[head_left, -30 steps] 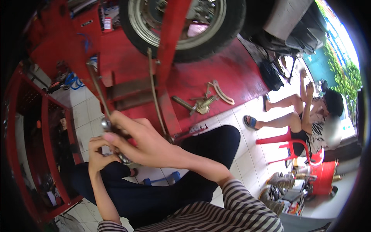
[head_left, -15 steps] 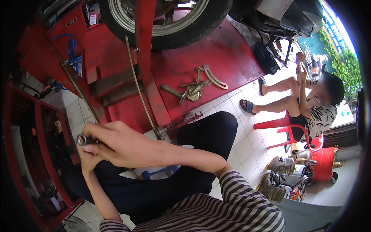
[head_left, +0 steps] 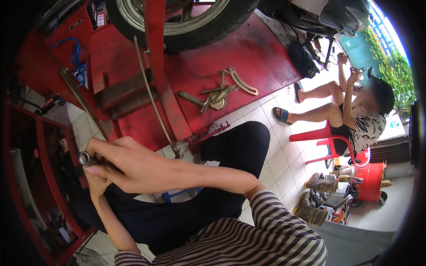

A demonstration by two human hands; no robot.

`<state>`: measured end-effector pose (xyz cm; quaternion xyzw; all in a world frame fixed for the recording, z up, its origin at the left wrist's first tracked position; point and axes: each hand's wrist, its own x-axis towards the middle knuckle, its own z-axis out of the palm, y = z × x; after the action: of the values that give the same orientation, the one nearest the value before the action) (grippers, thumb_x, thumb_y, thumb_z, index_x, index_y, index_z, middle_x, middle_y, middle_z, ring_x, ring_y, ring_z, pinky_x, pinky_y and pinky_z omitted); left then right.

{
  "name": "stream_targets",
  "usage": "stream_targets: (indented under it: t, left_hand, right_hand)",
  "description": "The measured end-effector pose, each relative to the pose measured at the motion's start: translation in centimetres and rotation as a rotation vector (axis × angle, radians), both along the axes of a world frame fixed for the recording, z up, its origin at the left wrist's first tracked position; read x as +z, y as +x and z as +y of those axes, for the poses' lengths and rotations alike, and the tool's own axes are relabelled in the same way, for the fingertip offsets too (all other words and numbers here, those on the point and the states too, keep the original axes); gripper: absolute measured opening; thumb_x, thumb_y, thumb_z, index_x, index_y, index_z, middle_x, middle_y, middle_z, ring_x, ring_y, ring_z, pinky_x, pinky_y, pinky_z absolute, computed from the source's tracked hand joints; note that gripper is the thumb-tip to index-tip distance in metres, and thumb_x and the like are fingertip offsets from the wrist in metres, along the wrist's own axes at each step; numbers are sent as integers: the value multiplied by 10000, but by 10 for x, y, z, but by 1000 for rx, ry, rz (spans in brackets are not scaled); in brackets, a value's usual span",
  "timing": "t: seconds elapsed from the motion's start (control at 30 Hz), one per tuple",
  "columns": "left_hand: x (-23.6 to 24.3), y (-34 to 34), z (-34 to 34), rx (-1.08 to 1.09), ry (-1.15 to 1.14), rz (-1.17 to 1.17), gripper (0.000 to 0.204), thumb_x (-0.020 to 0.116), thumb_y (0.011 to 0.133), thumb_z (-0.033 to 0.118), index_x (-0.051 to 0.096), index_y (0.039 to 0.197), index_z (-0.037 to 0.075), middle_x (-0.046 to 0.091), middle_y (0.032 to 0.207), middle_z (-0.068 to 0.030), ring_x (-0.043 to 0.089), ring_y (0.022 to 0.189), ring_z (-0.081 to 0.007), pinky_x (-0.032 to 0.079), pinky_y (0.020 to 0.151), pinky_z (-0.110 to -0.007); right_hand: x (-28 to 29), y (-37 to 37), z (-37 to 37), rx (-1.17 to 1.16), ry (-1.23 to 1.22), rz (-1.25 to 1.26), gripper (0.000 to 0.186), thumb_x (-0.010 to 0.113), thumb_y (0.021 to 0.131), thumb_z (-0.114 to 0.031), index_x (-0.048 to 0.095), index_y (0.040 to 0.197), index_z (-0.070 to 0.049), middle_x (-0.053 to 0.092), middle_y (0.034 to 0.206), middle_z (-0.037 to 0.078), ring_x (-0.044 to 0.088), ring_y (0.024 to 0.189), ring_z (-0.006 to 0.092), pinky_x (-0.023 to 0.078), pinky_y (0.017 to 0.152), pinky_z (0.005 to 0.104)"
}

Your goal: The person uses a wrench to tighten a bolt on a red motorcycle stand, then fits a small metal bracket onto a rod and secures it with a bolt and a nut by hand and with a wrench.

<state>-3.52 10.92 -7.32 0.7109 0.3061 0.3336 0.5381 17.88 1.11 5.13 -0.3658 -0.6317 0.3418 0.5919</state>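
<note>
My right hand [head_left: 128, 162] is closed around a short steel socket [head_left: 84, 158], with its hollow round end sticking out by the thumb. Pressed in just below and behind it is my left hand [head_left: 96, 184]; the right hand covers most of its fingers, so its grip cannot be made out. Both hands are held above my left knee, beside the red lift's frame. On the red lift platform [head_left: 222, 57] lie a large threaded bolt [head_left: 191, 98], a brass-coloured clamp piece [head_left: 218, 98] and a curved slotted bracket [head_left: 243, 81].
A motorbike wheel [head_left: 186, 26] stands on the platform behind a red upright [head_left: 154, 44]. Red shelving [head_left: 42, 155] is at the left. To the right, a person [head_left: 368, 111] sits on a red plastic chair [head_left: 313, 135], near boots [head_left: 320, 184] and a red drum [head_left: 370, 179].
My two hands have shifted slightly left and down with the socket. The whole scene has slid a little left in view. The seated person's hands have moved apart.
</note>
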Motion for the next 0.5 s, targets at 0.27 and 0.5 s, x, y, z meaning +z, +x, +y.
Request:
stream_targets:
  t: [0.27,0.5]
  left_hand:
    - [13,11,-7,14,-56,-118,469,819,686,104,559,1059,-11,586,899,-4,534,779,-72,437,659,-233]
    - [31,20,-8,-70,-45,-122,311,821,610,79,649,852,-12,641,756,-7,579,703,-87,439,606,-236]
  right_hand:
    - [3,-4,-1,85,-122,26,181,579,983,-111,466,977,30,567,746,219,548,678,416,416,616,450]
    - [2,-6,-1,77,-132,-34,191,609,982,-134,514,1062,11,585,717,144,600,630,252,459,592,342]
